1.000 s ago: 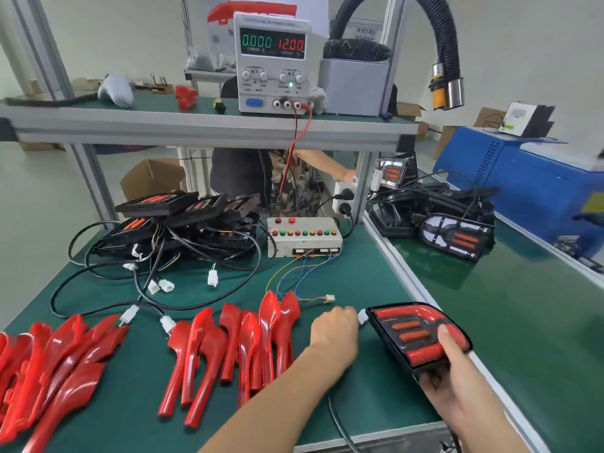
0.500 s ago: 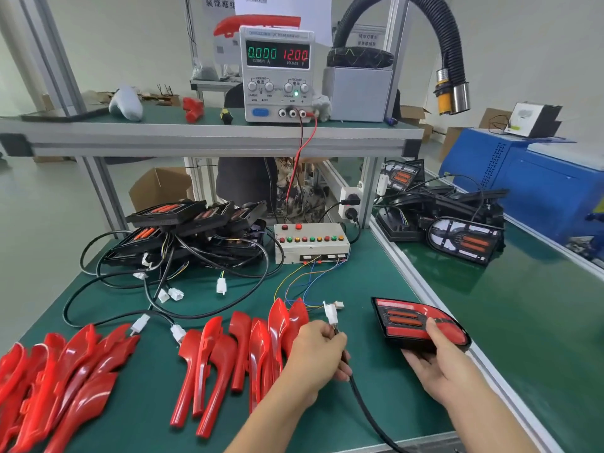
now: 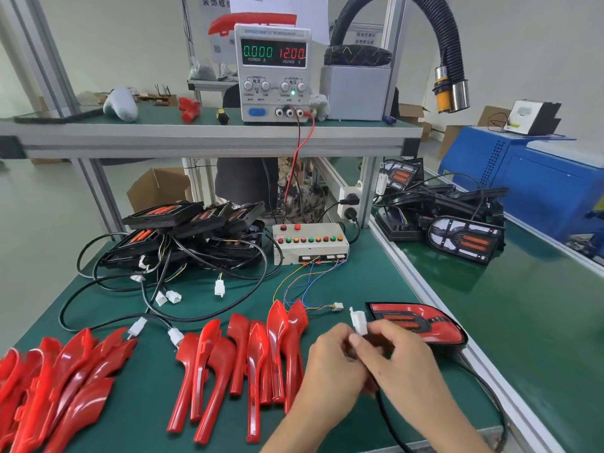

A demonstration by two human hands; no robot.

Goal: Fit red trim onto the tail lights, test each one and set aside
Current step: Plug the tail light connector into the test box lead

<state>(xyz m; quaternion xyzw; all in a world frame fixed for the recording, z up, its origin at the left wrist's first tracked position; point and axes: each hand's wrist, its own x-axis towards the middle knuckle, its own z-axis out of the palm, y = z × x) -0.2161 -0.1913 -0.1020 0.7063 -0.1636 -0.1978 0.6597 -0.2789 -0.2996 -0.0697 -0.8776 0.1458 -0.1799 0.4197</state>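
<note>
- Green matting covers the worktop [image 3: 330,282], with a shelf above it carrying a power supply [image 3: 274,73] that reads zero current and twelve volts.
- Both my hands meet near the front edge of the worktop, towards its right side. My left hand [image 3: 330,371] and right hand [image 3: 397,361] pinch the white plug [image 3: 358,322] between them, fingers curled round it and its black lead [image 3: 389,416].
- That lead loops off the front edge and, as far as I can tell, runs back to the tail light [image 3: 421,323] lying flat just behind my right hand, hard against the right edge, red trim already on its face.
- What matters now is the mating socket [image 3: 336,306]: a small white connector on thin coloured wires, lying loose on the mat just beyond my fingers, towards the back and slightly to the left, apart from the plug.
- Those wires lead back to the test box [image 3: 310,243] with its row of coloured buttons, mid-worktop.
- The plug stands nearly upright in my grip, so I judge it must tip forward to line up with the socket; my left hand is the nearer one to fetch it.
- Loose red trims [image 3: 248,364] lie fanned along the front edge to my left, and untested lights [image 3: 183,230] sit piled at the back left.
</note>
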